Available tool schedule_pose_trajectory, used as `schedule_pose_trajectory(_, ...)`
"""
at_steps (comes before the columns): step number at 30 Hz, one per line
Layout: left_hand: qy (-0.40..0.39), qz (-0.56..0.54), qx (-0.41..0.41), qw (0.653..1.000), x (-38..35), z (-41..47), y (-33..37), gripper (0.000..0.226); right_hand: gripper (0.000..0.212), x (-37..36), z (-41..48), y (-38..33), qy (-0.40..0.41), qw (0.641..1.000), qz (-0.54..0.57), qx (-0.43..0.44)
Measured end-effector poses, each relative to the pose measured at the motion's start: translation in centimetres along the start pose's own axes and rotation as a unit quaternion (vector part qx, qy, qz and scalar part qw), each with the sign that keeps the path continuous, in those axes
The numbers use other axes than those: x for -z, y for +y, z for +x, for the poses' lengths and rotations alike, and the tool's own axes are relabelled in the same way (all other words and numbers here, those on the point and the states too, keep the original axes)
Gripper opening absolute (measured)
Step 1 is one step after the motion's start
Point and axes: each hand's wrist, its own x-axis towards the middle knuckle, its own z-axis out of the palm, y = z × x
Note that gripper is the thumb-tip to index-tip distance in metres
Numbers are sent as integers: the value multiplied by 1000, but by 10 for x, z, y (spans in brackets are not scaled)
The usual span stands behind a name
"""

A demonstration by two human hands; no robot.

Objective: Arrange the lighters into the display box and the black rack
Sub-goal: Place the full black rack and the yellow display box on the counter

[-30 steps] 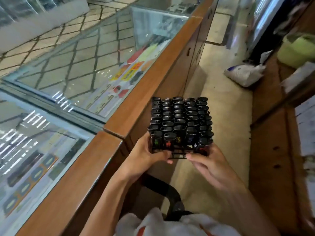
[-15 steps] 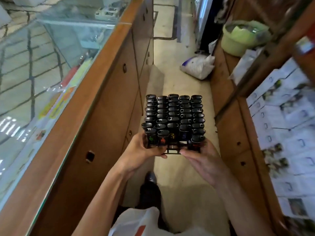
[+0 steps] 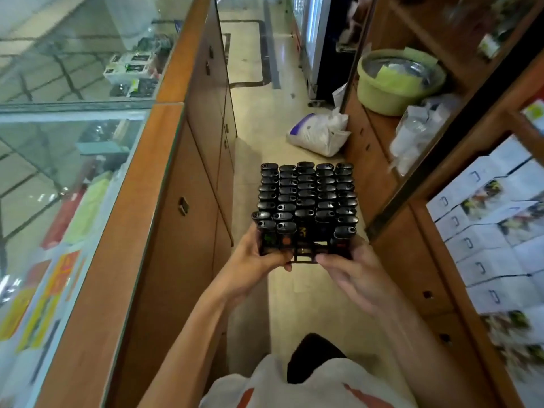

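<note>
My left hand [image 3: 253, 260] and right hand [image 3: 354, 270] grip the black rack's [image 3: 306, 257] near corners, fingers [image 3: 328, 261] curled round it, lighters [image 3: 306, 195] upright; the desk [image 3: 141, 231] runs along my left, nearer that hand.

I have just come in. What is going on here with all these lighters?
A person standing in the aisle between a glass display counter and wooden shelves holds a black rack in both hands. The left hand grips its near left corner, the right hand its near right side. Lighters stand upright in it, filling almost every slot; in the nearest row a few slots in the middle look empty.
</note>
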Motion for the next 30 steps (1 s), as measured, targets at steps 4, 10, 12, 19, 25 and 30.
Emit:
schedule_pose_trajectory(4, -4, 15, 1, 1000, 18, 76, 9, 33, 45, 11, 73, -17, 7, 1000, 2, 7)
schedule_pose_trajectory(10, -11, 57, -16, 998, 33, 216, 27, 31, 44, 44, 199, -61, 24, 1000, 3, 9)
schedule_pose_trajectory(12, -16, 65, -24, 997, 35, 265, 39, 32, 46, 53, 242, -82, 19, 1000, 0, 10)
schedule_pose_trajectory(19, -17, 86, -26, 996, 45, 420, 71, 25, 64, 83, 378, -151, 20, 999, -24, 8)
schedule_pose_trajectory(25, -44, 84, 5, 995, 71, 545, 85, 30, 66, 104, 489, -179, 54, 998, 6, 12)
schedule_pose_trajectory(30, -102, 94, 10, 990, 102, 668, 107, 39, 55, 112, 592, -201, 105, 993, 17, 41)
